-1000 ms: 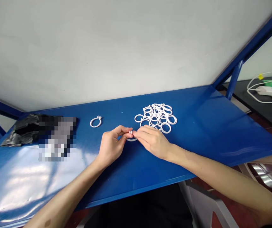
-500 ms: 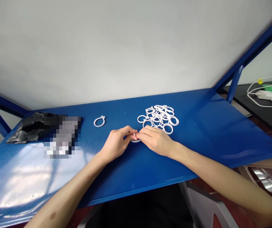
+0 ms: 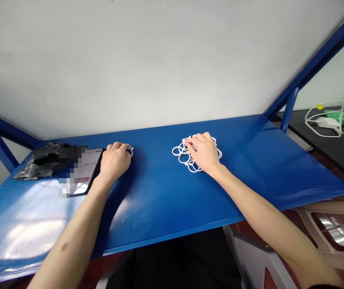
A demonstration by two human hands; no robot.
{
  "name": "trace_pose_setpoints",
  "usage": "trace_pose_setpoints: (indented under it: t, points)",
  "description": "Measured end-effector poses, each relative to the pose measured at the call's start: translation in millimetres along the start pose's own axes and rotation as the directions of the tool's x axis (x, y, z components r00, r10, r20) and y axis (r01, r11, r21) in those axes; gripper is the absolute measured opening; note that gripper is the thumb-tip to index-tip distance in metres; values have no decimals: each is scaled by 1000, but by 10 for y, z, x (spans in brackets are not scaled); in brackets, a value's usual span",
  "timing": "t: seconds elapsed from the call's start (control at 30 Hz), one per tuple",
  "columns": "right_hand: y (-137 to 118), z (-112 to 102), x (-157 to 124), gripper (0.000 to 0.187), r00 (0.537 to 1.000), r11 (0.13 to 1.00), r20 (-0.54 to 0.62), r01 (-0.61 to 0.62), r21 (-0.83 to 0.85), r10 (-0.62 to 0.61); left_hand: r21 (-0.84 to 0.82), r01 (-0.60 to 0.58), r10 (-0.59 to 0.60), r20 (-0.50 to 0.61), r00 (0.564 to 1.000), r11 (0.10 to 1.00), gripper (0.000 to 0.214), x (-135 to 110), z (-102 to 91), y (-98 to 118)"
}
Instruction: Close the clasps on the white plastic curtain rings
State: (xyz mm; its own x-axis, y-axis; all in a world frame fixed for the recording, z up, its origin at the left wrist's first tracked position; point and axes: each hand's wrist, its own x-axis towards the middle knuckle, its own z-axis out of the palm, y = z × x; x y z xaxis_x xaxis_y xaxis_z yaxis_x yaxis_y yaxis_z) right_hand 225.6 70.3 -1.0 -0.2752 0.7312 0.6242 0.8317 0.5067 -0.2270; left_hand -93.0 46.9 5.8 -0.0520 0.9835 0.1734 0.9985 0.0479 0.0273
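A pile of white plastic rings [image 3: 181,153] lies on the blue table [image 3: 160,192]. My right hand [image 3: 205,152] rests on top of the pile, fingers curled and pinching among the rings. My left hand [image 3: 114,160] is out to the left, fingers curled down over the spot where a single white ring lay. Only a small white bit of ring [image 3: 130,149] shows at its fingertips. The ring that both hands held together is hidden under the left hand or set down there; I cannot tell which.
A phone [image 3: 83,170] lies just left of my left hand, beside a crumpled black plastic bag [image 3: 39,162]. Blue frame posts rise at both table ends. A dark side table at the right holds a white cable [image 3: 325,118] and something green.
My hands have parted from the middle. The left went left to the lone ring by the phone. The right went back to the pile of rings.
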Motion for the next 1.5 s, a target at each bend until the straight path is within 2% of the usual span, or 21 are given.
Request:
trace_pose_setpoints:
  t: [0.17,0.3,0.37,0.47,0.57,0.63,0.7,0.77,0.83,0.93,1.23,1.37,1.43,1.5]
  points:
    - [-43,-26,-11,24,1000,999,7,27,18,-28,-41,-37,38,21,999,998,28,21,15,-1]
    - [-118,-159,-52,24,997,992,-10,74,104,-74,-216,-66,63,-19,998,974,16,6,-16,93]
    - [-184,-204,-78,23,994,980,10,103,169,-106,-326,-110,90,-77,993,939,12,-43,-43,203]
    - [-298,-221,-131,21,986,947,67,125,297,-151,-455,-236,158,-202,967,859,12,-187,-83,443]
    - [-394,-192,-199,25,982,889,121,75,452,-144,-468,-353,203,-341,918,810,13,-364,-113,688]
    - [-436,-167,-240,21,983,848,149,11,530,-106,-475,-404,226,-389,893,782,16,-457,-131,805]
    - [-461,-151,-265,15,985,821,154,-21,570,-82,-541,-394,207,-375,904,743,15,-508,-148,873]
    - [-474,-150,-274,12,989,815,126,-10,579,-77,-657,-317,158,-291,944,684,12,-523,-162,903]
    - [-485,-160,-274,10,991,819,87,32,572,-100,-766,-219,126,-179,976,604,16,-520,-166,910]
    - [-502,-178,-281,11,982,821,64,110,561,-176,-843,-145,134,-88,987,518,17,-519,-149,907]
    - [-515,-163,-337,22,934,822,41,290,489,-354,-782,-264,247,-145,958,565,13,-557,-119,879]
    - [-451,-164,-242,20,947,890,112,238,388,-302,-754,-289,291,-136,947,590,16,-457,-77,845]
    - [-370,-175,-130,21,956,938,145,209,277,-256,-698,-314,284,-164,945,643,21,-367,-9,779]
    - [-250,-178,26,23,965,974,183,161,157,-189,-591,-320,253,-196,947,740,21,-269,80,682]
